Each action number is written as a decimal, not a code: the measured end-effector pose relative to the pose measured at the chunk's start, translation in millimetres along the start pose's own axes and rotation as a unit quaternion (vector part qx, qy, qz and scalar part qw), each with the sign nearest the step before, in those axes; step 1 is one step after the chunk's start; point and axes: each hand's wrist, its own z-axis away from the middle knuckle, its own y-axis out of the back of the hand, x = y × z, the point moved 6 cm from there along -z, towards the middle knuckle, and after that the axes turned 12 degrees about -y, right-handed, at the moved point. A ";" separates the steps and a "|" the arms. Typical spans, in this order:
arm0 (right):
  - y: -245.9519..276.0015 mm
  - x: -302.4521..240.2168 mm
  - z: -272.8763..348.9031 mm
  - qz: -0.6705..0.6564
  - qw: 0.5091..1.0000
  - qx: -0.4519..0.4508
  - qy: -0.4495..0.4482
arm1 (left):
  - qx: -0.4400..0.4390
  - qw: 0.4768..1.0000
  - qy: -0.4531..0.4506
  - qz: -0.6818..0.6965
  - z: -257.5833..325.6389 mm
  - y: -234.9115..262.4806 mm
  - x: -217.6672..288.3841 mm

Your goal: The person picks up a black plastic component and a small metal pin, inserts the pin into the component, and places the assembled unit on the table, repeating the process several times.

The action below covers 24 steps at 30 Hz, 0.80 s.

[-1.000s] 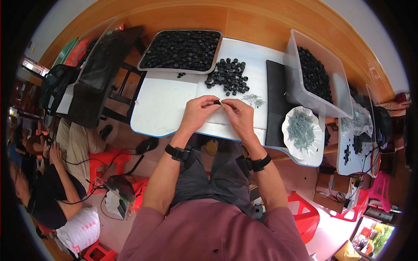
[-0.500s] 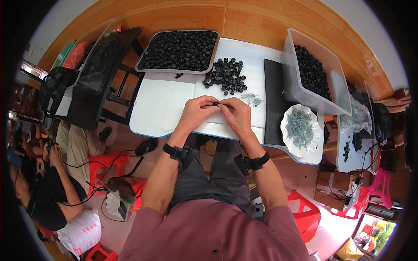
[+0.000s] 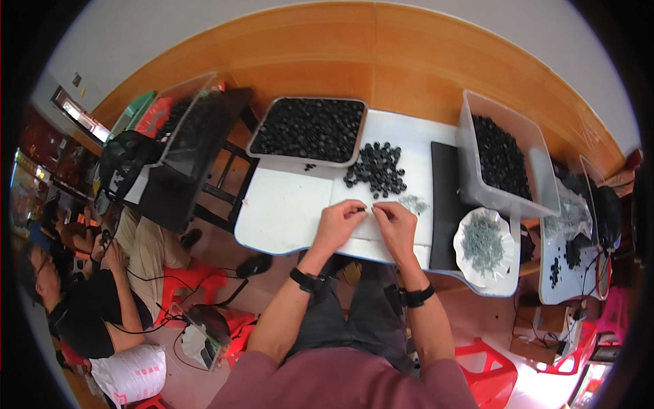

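Note:
My left hand (image 3: 342, 221) and my right hand (image 3: 395, 225) meet over the near part of the white table (image 3: 286, 211), fingertips pinched together around a small black part (image 3: 362, 210). What the right fingers pinch is too small to tell. Just beyond the hands lies a loose pile of small black round parts (image 3: 378, 169). A little heap of small grey screws (image 3: 414, 202) sits right of the hands.
A grey tray (image 3: 310, 129) full of black parts stands at the table's back left. A clear bin (image 3: 501, 160) of black parts and a white bowl of grey screws (image 3: 484, 238) are at the right, beside a black mat (image 3: 443, 198). Another person sits at the lower left.
Both hands stay together at the same spot on the table; only the fingers have shifted slightly. The view has tilted a little.

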 end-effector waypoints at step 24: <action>21.1 -11.0 0.8 -0.060 0.984 0.149 0.073 | 0.027 0.938 -0.201 -0.280 -77.7 53.1 64.1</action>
